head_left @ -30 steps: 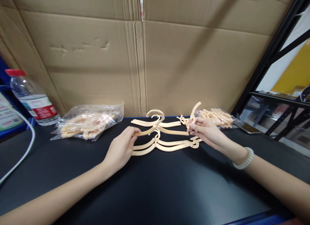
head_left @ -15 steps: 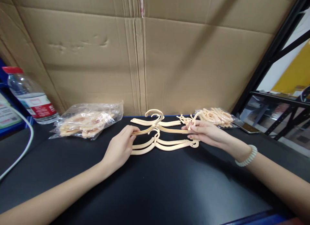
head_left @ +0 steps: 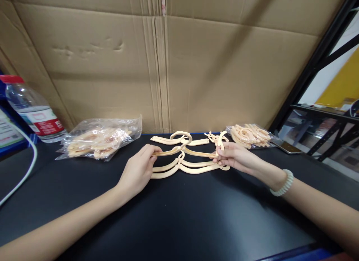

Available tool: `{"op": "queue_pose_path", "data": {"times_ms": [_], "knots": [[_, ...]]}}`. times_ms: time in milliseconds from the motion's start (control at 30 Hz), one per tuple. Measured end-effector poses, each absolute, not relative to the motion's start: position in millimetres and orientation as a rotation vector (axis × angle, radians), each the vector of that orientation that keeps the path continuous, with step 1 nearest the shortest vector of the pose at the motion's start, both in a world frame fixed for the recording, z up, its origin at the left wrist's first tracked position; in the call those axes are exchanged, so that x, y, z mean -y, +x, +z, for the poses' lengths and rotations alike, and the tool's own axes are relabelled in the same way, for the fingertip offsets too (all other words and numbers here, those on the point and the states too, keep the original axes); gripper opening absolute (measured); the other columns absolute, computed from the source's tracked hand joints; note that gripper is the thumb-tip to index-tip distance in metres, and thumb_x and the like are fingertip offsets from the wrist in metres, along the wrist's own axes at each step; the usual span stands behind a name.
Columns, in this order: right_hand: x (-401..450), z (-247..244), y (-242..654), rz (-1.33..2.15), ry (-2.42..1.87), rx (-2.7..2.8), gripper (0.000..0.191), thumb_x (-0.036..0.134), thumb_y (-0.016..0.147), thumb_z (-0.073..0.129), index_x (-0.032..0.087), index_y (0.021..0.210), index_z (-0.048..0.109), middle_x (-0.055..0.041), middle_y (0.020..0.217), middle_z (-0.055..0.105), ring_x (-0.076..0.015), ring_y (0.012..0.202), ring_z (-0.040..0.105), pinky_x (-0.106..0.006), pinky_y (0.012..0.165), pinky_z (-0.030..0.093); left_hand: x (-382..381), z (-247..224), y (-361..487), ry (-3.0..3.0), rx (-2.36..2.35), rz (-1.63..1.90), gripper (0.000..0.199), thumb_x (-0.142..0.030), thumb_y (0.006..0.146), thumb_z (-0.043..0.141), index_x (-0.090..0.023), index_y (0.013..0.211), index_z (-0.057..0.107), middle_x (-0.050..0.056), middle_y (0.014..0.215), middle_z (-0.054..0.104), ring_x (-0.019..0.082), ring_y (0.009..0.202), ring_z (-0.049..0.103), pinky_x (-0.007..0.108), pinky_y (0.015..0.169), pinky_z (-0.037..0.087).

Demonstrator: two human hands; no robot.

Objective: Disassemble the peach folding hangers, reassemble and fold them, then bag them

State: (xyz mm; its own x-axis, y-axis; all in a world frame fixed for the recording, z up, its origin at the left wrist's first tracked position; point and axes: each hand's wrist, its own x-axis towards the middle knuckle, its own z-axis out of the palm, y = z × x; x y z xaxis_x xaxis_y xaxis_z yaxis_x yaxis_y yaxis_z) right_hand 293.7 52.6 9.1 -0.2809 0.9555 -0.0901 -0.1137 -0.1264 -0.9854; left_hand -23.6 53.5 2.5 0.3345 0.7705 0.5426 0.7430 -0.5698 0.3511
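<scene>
My left hand (head_left: 138, 168) is closed on the left end of a cream plastic clothes hanger (head_left: 193, 153), whose hook points up. At the hanger's right end, my right hand (head_left: 238, 158) pinches a small curved plastic hook piece (head_left: 221, 138) against the arm. The fingers partly cover where the two meet. In front on the table lie more cream hangers (head_left: 199, 170), with their left ends partly behind my left hand. Another hanger (head_left: 162, 140) lies flat behind the held one. Small loose plastic pieces (head_left: 210, 136) sit just behind my right hand.
A clear bag of cream hanger parts (head_left: 98, 139) lies at the left, and a bag of curved pieces (head_left: 249, 134) at the right. A red-capped bottle (head_left: 42, 118), a white cable (head_left: 29, 171) and a phone (head_left: 287, 148) are around. Cardboard (head_left: 224, 66) stands behind the black table (head_left: 179, 223).
My right hand has shifted slightly left and turned the hook piece more upright at the hanger's end. The held hanger's hook has tipped slightly. My left hand keeps its grip.
</scene>
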Motion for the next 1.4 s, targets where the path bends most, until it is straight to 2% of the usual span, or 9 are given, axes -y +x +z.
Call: {"op": "queue_pose_path", "data": {"times_ms": [167, 333, 533, 633, 767, 833, 967, 1200, 1400], "knots": [[-50, 2, 286, 1.418, -1.08, 1.238, 0.032, 0.028, 0.066, 0.079, 0.019, 0.074, 0.05, 0.0011, 0.062, 0.062, -0.013, 0.058, 0.062, -0.027, 0.057, 0.053, -53, 2, -25, 2.548, -1.431, 1.038, 0.02, -0.015, 0.088, 0.036, -0.022, 0.099, 0.052, 0.002, 0.091, 0.058, 0.016, 0.076, 0.056, 0.027, 0.068, 0.043], [-48, 3, 282, 1.293, -1.114, 1.216, 0.034, 0.03, 0.064, 0.08, 0.02, 0.075, 0.05, -0.0014, 0.063, 0.065, -0.0118, 0.053, 0.06, -0.026, 0.052, 0.05, -51, 1, -26, 2.54, -1.4, 1.022, 0.021, -0.02, 0.093, 0.035, -0.021, 0.103, 0.053, 0.002, 0.095, 0.059, 0.017, 0.081, 0.058, 0.028, 0.071, 0.043], [-46, 6, 281, 1.329, -1.04, 1.203, 0.03, 0.033, 0.069, 0.077, 0.019, 0.079, 0.053, -0.0047, 0.071, 0.068, -0.0137, 0.061, 0.063, -0.028, 0.06, 0.052, -50, 5, -26, 2.712, -1.434, 0.952, 0.023, -0.028, 0.095, 0.037, -0.021, 0.11, 0.054, 0.003, 0.099, 0.064, 0.018, 0.077, 0.061, 0.03, 0.067, 0.044], [-44, 6, 280, 1.345, -1.018, 1.235, 0.031, 0.034, 0.07, 0.077, 0.019, 0.088, 0.056, -0.0033, 0.073, 0.066, -0.0164, 0.068, 0.066, -0.027, 0.059, 0.051, -47, 16, -28, 2.98, -1.473, 0.814, 0.024, -0.029, 0.096, 0.036, -0.019, 0.102, 0.057, 0.005, 0.091, 0.069, 0.021, 0.073, 0.062, 0.033, 0.067, 0.042], [-44, 8, 281, 1.277, -0.971, 1.288, 0.027, 0.032, 0.071, 0.077, 0.021, 0.091, 0.062, -0.0034, 0.094, 0.065, -0.0131, 0.075, 0.06, -0.022, 0.056, 0.049, -39, 32, -31, 3.137, -1.526, 0.612, 0.024, -0.028, 0.094, 0.036, -0.019, 0.091, 0.059, 0.004, 0.071, 0.067, 0.022, 0.061, 0.061, 0.033, 0.06, 0.038], [-47, 10, 283, 1.251, -0.955, 1.28, 0.025, 0.03, 0.071, 0.077, 0.022, 0.09, 0.065, -0.0028, 0.098, 0.063, -0.0116, 0.074, 0.056, -0.02, 0.054, 0.047, -34, 38, -32, 3.133, -1.566, 0.542, 0.024, -0.028, 0.091, 0.037, -0.019, 0.085, 0.059, 0.003, 0.063, 0.063, 0.021, 0.052, 0.058, 0.031, 0.054, 0.035], [-55, 18, 302, 1.249, -0.923, 1.209, 0.017, 0.033, 0.069, 0.077, 0.022, 0.081, 0.071, -0.0004, 0.077, 0.06, -0.0097, 0.063, 0.051, -0.02, 0.05, 0.042, -28, 45, -32, 3.043, -1.65, 0.416, 0.021, -0.029, 0.087, 0.04, -0.021, 0.076, 0.056, 0.002, 0.056, 0.057, 0.02, 0.045, 0.054, 0.028, 0.047, 0.027], [-62, 36, 357, 1.177, -1.155, 1.889, 0.019, 0.036, 0.07, 0.076, 0.021, 0.081, 0.076, -0.0035, 0.069, 0.068, -0.0117, 0.054, 0.053, -0.025, 0.049, 0.04, -16, 46, -29, 3.071, -1.512, 0.08, 0.012, -0.018, 0.081, 0.049, -0.022, 0.077, 0.059, 0.003, 0.077, 0.063, 0.021, 0.055, 0.061, 0.028, 0.047, 0.028], [-59, 40, 352, 0.972, -1.152, 2.418, 0.018, 0.036, 0.075, 0.071, 0.021, 0.084, 0.076, -0.0036, 0.082, 0.069, -0.0173, 0.075, 0.063, -0.03, 0.069, 0.049, -5, 44, -27, 2.938, -1.401, 0.07, 0.016, -0.009, 0.076, 0.051, -0.022, 0.072, 0.059, 0.005, 0.071, 0.066, 0.025, 0.064, 0.065, 0.029, 0.052, 0.037]]}}
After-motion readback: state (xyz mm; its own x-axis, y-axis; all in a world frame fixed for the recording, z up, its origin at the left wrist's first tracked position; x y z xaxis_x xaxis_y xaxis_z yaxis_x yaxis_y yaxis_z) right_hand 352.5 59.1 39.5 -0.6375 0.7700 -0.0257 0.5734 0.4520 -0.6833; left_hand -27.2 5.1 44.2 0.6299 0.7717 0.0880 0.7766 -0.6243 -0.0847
